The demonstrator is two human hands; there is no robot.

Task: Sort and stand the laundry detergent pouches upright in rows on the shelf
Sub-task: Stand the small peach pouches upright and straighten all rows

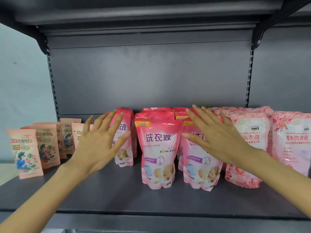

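Left of frame: peach pouches [27, 153] stand upright in loose rows on the shelf [117, 195]. Left hand [99, 140] is spread flat and holds nothing, in front of the leftmost pink pouch [124, 148], which sits further back than its neighbours; contact unclear. Centre: middle pink pouch [158, 152] stands upright, front of its row. Right hand [217, 135] is also flat and empty, over the right pink pouch [200, 167]. Far right: floral pouches [249, 148] upright. Step looks like squaring the pink rows; next likely means drawing the left row forward, gently, no toppling.
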